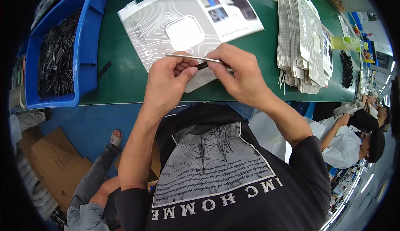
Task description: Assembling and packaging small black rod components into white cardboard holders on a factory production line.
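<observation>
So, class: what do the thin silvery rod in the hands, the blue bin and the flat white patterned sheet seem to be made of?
Thin silvery rod: probably metal, with a bright sheen and a straight, stiff line.
Blue bin: moulded plastic, glossy with uniform colour.
Flat white patterned sheet: printed cardboard, matte, with a die-cut window and folds.

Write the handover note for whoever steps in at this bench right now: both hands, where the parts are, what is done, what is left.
Left hand: pinching a thin silver strip and the end of a small black piece.
Right hand: grip on the other end of both, above the table edge.
Parts: flat grey-white package blank with a square window lies open under the hands on the green table; blue bin of black pieces at the left; stack of folded blanks at the right.
Done: one black piece and the strip picked up.
Left: the open blank is not yet folded or filled.
</observation>
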### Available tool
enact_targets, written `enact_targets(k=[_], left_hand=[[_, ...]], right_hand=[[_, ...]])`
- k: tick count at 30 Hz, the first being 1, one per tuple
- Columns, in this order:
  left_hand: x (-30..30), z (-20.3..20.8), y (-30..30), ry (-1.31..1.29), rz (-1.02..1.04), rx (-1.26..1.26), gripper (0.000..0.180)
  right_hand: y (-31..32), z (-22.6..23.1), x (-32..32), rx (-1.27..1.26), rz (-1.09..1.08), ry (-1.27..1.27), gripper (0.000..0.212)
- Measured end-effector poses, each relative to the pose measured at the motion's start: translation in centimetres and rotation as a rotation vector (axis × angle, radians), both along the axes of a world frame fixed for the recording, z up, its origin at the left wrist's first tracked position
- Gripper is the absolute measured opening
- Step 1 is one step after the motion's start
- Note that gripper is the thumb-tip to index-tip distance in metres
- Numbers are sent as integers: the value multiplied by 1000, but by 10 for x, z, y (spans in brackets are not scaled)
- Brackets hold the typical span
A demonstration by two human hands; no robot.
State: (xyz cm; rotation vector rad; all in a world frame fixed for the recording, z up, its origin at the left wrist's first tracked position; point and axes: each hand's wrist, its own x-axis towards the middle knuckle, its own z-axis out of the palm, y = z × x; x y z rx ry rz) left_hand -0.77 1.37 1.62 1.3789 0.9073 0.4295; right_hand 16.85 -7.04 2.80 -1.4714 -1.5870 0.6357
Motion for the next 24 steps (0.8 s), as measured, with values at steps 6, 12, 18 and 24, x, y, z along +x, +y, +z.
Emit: enact_targets(k=[6,12,18,24], left_hand=[[-1,-6,-1,-100,6,-34,15],[2,-6,-5,-108,50,-2,15],[6,-6,-8,-34,129,26,15],[10,-2,-11,-14,180,23,15]], right_hand=[[-5,-3,-7,14,-152,29,14],[3,-7,8,-184,-188,195,14],[13,-10,20,-340,-120,354,13],[18,-9,22,-406,-127,436,13]])
